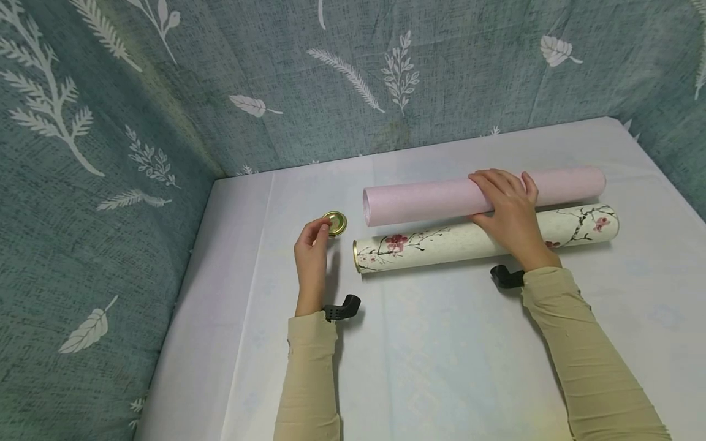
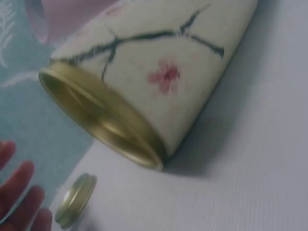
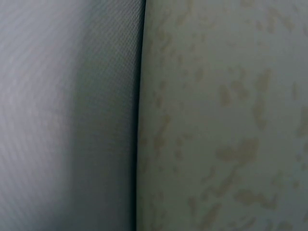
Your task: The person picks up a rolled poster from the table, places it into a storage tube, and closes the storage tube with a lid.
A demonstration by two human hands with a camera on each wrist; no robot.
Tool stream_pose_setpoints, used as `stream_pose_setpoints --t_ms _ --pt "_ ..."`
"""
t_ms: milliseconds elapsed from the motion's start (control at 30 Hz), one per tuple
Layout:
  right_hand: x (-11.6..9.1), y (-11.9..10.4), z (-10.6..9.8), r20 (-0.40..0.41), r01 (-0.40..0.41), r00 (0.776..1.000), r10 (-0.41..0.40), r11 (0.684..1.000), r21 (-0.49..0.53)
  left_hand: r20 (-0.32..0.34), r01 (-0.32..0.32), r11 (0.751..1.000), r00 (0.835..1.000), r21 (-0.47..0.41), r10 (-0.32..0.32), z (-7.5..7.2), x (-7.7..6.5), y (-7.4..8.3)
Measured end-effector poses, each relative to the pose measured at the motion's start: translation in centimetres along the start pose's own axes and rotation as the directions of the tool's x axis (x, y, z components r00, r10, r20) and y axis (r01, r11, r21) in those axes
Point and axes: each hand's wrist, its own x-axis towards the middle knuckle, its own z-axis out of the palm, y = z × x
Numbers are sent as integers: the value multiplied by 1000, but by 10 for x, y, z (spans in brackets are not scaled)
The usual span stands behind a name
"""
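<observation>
A gold lid (image 1: pixel 334 224) lies on the table, just off the uncapped end of a cream tube (image 1: pixel 436 246) printed with blossom branches. My left hand (image 1: pixel 312 251) is beside that lid; in the left wrist view its fingers (image 2: pixel 21 190) are loosely extended and a small gap separates them from the lid (image 2: pixel 75 201). The tube's open gold rim (image 2: pixel 103 120) faces this hand. Behind the tube, my right hand (image 1: pixel 512 214) grips a pink paper roll (image 1: pixel 421 201), thumb in front and fingers over the top. Only the tube's cream side (image 3: pixel 221 115) fills the right wrist view, with no fingers visible.
A white cloth covers the table (image 1: pixel 441 343). Green leaf-patterned fabric (image 1: pixel 309 79) rises at its back and left. A black camera mount (image 1: pixel 343 307) sticks out from the left wrist, another black mount (image 1: pixel 504 277) from the right.
</observation>
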Motion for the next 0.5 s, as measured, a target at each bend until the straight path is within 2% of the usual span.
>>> stream_pose_setpoints --t_ms 167,267,367,500 --pt "0 0 0 -4 3 1000 -3 1000 0 -43 47 986 998 159 -40 -1 1 -4" --pt "0 0 0 -8 6 1000 -6 1000 1 -33 58 960 998 274 -51 0 1 -5" --pt "-1 0 0 -9 6 1000 -6 1000 4 0 43 902 999 429 -48 1 0 -7" --pt "-1 0 1 -11 10 1000 -10 1000 0 71 6 796 996 606 -62 2 -3 -10"
